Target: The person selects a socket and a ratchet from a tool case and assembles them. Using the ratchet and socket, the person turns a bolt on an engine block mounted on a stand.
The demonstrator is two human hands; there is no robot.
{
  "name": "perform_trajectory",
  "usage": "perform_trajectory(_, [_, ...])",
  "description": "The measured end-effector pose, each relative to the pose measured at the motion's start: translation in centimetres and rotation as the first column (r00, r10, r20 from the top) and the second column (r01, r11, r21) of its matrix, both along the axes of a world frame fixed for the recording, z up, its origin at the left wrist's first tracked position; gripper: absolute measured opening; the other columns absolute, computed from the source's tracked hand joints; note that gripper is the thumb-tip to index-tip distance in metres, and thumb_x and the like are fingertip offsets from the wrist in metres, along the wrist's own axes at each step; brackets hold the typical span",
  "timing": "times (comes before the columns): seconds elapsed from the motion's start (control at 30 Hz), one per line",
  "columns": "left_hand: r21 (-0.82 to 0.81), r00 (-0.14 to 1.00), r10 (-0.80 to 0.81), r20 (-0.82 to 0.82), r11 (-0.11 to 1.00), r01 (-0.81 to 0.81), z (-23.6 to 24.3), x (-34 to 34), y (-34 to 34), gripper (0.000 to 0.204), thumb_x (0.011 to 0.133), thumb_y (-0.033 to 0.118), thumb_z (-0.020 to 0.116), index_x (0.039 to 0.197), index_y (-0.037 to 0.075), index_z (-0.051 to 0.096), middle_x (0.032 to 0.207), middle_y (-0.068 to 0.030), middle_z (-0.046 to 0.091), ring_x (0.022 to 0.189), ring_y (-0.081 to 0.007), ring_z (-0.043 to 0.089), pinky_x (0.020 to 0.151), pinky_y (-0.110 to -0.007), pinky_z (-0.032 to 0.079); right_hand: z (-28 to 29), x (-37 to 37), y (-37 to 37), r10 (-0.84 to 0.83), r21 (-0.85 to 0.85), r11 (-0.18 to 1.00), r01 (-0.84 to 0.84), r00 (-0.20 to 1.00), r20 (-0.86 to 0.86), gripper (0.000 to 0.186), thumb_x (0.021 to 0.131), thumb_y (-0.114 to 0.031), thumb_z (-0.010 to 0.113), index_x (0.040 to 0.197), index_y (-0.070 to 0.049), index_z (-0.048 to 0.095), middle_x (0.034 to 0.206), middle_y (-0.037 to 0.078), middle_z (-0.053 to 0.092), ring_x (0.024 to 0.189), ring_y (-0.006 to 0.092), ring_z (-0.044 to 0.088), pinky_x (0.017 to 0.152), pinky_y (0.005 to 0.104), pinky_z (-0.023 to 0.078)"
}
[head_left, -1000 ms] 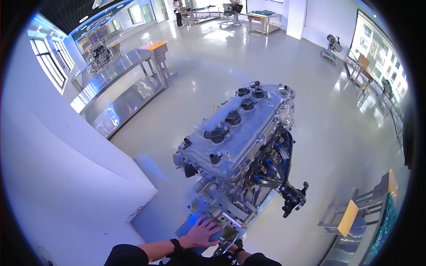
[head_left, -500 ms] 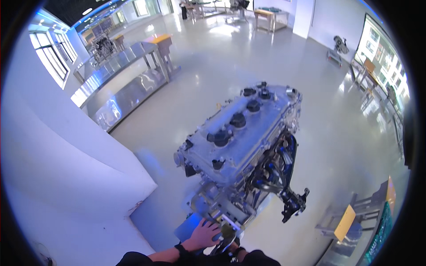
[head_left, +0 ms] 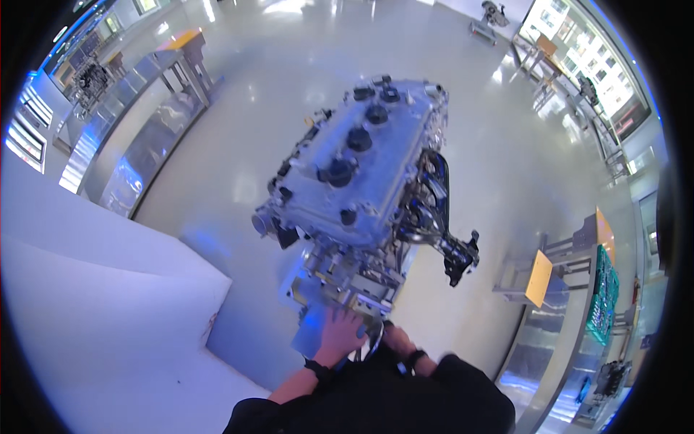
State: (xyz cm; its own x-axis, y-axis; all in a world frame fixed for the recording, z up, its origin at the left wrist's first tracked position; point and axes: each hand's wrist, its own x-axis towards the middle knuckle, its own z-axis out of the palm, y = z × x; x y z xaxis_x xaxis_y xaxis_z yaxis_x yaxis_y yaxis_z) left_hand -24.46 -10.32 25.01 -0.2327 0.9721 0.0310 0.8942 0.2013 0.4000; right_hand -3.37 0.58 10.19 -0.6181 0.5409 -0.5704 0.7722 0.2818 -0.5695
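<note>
At the near end of the engine stand (head_left: 329,304), which carries the silver engine (head_left: 361,170), the left hand (head_left: 340,333) lies spread flat on its plate while the right hand (head_left: 396,338), its grip unclear, meets the round handwheel (head_left: 372,340), so turning the engine over seems in hand, calling for a firm hold.

A training workshop: an engine (head_left: 369,170) on a stand at centre, metal benches (head_left: 137,137) at ten o'clock, glossy floor (head_left: 506,166) all around.
</note>
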Motion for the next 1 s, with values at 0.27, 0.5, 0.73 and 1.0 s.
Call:
perform_trajectory(0.27, [-0.037,0.998,-0.054,0.017,0.998,0.055,0.9,-0.6,0.5,0.044,0.077,0.041,0.065,0.106,0.008,0.063,0.11,-0.0092,0.058,0.108,-0.0271,0.051,0.106,-0.057,0.027,5.6,0.0,-4.9,-0.011,0.003,1.0,0.011,0.961,0.275,0.033,0.081,-0.037,0.059,0.097,-0.012,0.072,0.089,0.019,0.069,0.087,0.0395,0.066,0.08,0.0482,0.052])
perform_trajectory(0.5, [-0.012,1.0,-0.021,-0.016,1.0,0.02,0.9,-0.9,2.2,0.038,0.073,0.038,0.069,0.097,0.009,0.062,0.101,-0.0061,0.056,0.1,-0.0256,0.051,0.102,-0.055,0.031,5.0,-1.0,-1.3,0.194,-0.311,0.943,-0.119,0.955,0.222,0.034,0.077,-0.029,0.056,0.094,-0.003,0.07,0.091,0.025,0.068,0.09,0.042,0.065,0.08,0.0478,0.051])
perform_trajectory(0.73, [-0.069,0.996,-0.031,-0.082,0.997,0.025,1.2,-0.1,1.6,0.039,0.075,0.04,0.068,0.101,0.012,0.062,0.103,-0.0069,0.056,0.102,-0.0263,0.051,0.102,-0.055,0.031,-3.8,2.1,-2.8,0.176,-0.92,0.388,0.056,0.975,0.133,0.004,0.085,-0.015,0.06,0.086,-0.015,0.063,0.054,-0.006,0.041,0.043,0.0079,0.036,0.038,0.0258,0.026])
perform_trajectory(1.0, [-0.055,0.993,-0.043,-0.113,0.998,0.037,1.5,0.4,1.4,0.035,0.076,0.037,0.067,0.097,0.009,0.064,0.102,-0.0084,0.056,0.098,-0.0282,0.051,0.1,-0.055,0.031,-1.5,0.9,-3.0,0.223,-0.76,0.632,-0.151,0.975,-0.009,0.016,0.088,-0.021,0.055,0.09,-0.007,0.064,0.056,-0.001,0.048,0.047,0.0124,0.044,0.042,0.0296,0.035])
